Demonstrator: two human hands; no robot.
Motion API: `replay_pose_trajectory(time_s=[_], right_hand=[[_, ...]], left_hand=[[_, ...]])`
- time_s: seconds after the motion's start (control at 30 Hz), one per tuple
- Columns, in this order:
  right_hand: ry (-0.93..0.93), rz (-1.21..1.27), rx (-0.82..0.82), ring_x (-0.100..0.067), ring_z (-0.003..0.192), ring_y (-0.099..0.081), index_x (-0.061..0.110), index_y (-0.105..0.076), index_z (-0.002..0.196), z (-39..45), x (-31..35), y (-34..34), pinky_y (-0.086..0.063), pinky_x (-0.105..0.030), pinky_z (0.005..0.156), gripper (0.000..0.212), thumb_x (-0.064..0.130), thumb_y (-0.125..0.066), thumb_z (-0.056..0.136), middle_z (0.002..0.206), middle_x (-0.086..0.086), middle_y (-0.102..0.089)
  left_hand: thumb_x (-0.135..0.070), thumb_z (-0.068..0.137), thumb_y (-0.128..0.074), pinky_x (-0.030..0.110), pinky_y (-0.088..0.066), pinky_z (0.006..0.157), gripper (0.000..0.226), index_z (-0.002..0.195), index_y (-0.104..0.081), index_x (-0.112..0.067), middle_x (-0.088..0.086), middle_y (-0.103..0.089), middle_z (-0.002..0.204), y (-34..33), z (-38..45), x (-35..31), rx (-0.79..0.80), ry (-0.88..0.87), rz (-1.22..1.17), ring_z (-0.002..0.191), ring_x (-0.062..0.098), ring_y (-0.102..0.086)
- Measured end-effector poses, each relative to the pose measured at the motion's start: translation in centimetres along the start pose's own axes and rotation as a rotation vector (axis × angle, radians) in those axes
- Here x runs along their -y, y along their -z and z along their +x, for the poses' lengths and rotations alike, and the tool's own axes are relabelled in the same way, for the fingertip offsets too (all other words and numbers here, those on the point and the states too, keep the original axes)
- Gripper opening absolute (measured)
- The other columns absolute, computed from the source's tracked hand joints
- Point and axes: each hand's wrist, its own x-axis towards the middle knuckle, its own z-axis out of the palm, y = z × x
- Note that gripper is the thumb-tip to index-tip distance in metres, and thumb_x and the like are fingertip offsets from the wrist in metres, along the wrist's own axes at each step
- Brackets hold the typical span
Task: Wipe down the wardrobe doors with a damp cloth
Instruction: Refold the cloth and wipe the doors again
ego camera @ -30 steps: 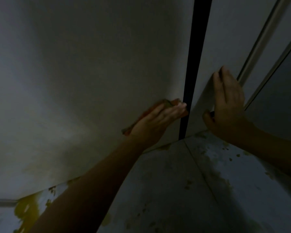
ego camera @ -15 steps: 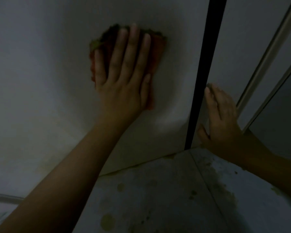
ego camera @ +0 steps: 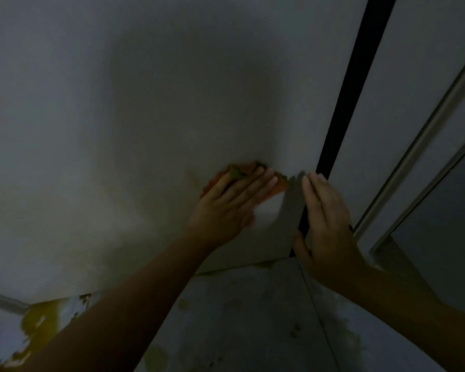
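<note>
Head view, dim light: the left hand (ego camera: pixel 227 208) lies flat with straight fingers pressing the orange-and-green cloth (ego camera: pixel 242 174) against the pale wardrobe door (ego camera: pixel 145 116), low down near its bottom right corner, likely so the whole palm drives the wipe. The right hand (ego camera: pixel 326 224) has straight fingers laid along that door's right edge beside the dark gap (ego camera: pixel 357 84), thumb tucked toward the gap, probably steadying the door against the push. Much of the cloth is hidden under the fingers, the stained floor (ego camera: pixel 253 318) is murky, and both forearms are cut off by the frame.
</note>
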Motion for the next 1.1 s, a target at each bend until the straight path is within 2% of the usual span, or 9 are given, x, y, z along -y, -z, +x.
replay_pose_trajectory(time_s=[0.1, 0.17, 0.27, 0.37, 0.43, 0.57, 0.73, 0.93, 1.1], right_hand=[[0.047, 0.087, 0.0, -0.018, 0.145, -0.008, 0.007, -0.015, 0.148, 1.0, 2.9, 0.1, -0.01, -0.034, 0.119, 0.084, 0.007, -0.059, 0.077, 0.152, -0.011, -0.019], [0.101, 0.145, 0.003, -0.015, 0.146, -0.005, 0.012, -0.012, 0.148, 2.1, 5.2, -0.3, -0.007, -0.03, 0.119, 0.073, 0.013, -0.049, 0.086, 0.153, -0.009, -0.017], [0.14, 0.234, 0.022, -0.016, 0.146, -0.008, 0.017, -0.008, 0.15, 3.9, 8.9, -1.6, -0.008, -0.028, 0.119, 0.065, 0.021, -0.04, 0.093, 0.155, -0.005, -0.013], [0.224, 0.279, 0.047, -0.015, 0.147, -0.004, 0.02, -0.003, 0.152, 5.3, 12.1, -2.5, -0.006, -0.024, 0.118, 0.06, 0.036, -0.03, 0.101, 0.157, -0.003, -0.008], [0.252, 0.285, 0.084, -0.016, 0.147, -0.003, 0.011, -0.007, 0.151, 5.8, 13.1, -2.9, -0.005, -0.024, 0.118, 0.06, 0.041, -0.022, 0.101, 0.158, -0.003, -0.005], [0.296, 0.062, 0.099, -0.017, 0.147, 0.003, 0.009, -0.001, 0.151, 7.6, 11.9, -4.7, -0.002, -0.028, 0.119, 0.061, 0.042, -0.017, 0.102, 0.158, -0.001, 0.007], [0.502, -0.247, -0.038, -0.02, 0.146, 0.009, 0.011, 0.008, 0.151, 11.5, 11.9, -6.1, 0.003, -0.035, 0.119, 0.069, 0.037, -0.028, 0.098, 0.157, -0.003, 0.019], [0.664, -0.406, -0.254, -0.021, 0.146, 0.008, 0.008, -0.005, 0.15, 17.2, 16.3, -6.4, 0.002, -0.037, 0.119, 0.066, 0.035, -0.035, 0.098, 0.159, -0.012, 0.007], [0.998, -0.535, -0.152, -0.025, 0.147, 0.004, 0.005, -0.016, 0.15, 16.4, 16.4, -8.7, 0.0, -0.038, 0.12, 0.068, 0.038, -0.043, 0.096, 0.157, -0.017, -0.01]], left_hand=[[-0.03, 0.099, -0.037, 0.033, -0.012, 0.114, 0.055, 0.15, -0.023, -0.016, -0.002, -0.009, 0.16, 1.7, -1.2, 2.6, -0.051, 0.117, -0.07, 0.146, 0.012, -0.007], [-0.031, 0.1, -0.036, 0.032, -0.008, 0.116, 0.053, 0.15, -0.024, -0.016, -0.002, -0.003, 0.16, 3.2, -2.1, 4.9, -0.038, 0.203, -0.057, 0.147, 0.013, -0.006], [-0.031, 0.098, -0.036, 0.036, -0.006, 0.119, 0.056, 0.149, -0.024, -0.01, 0.003, -0.016, 0.156, 6.2, -3.0, 7.3, 0.036, 0.298, -0.073, 0.147, 0.017, -0.005], [-0.026, 0.091, -0.036, 0.043, -0.013, 0.117, 0.059, 0.145, -0.028, -0.004, 0.011, -0.025, 0.153, 8.8, -3.2, 8.0, 0.084, 0.29, -0.189, 0.144, 0.023, -0.018], [-0.025, 0.086, -0.037, 0.045, -0.013, 0.116, 0.063, 0.143, -0.032, -0.002, 0.014, -0.031, 0.151, 9.6, -3.7, 9.1, 0.104, 0.204, -0.213, 0.141, 0.025, -0.023], [-0.02, 0.086, -0.037, 0.046, -0.013, 0.116, 0.061, 0.144, -0.034, -0.003, 0.014, -0.031, 0.152, 10.6, -6.4, 11.2, 0.148, 0.143, -0.186, 0.142, 0.025, -0.024], [-0.023, 0.09, -0.037, 0.05, -0.014, 0.116, 0.06, 0.146, -0.03, -0.002, 0.016, -0.025, 0.154, 12.1, -9.3, 12.6, 0.132, 0.308, -0.195, 0.144, 0.028, -0.02], [-0.025, 0.083, -0.042, 0.051, -0.007, 0.116, 0.072, 0.148, -0.023, -0.001, 0.02, -0.018, 0.156, 13.0, -12.4, 15.5, 0.075, 0.643, -0.243, 0.145, 0.03, -0.013], [-0.029, 0.083, -0.042, 0.05, -0.008, 0.114, 0.075, 0.15, -0.018, -0.004, 0.017, -0.015, 0.157, 12.8, -14.8, 16.1, 0.019, 0.842, -0.202, 0.146, 0.026, -0.012]])
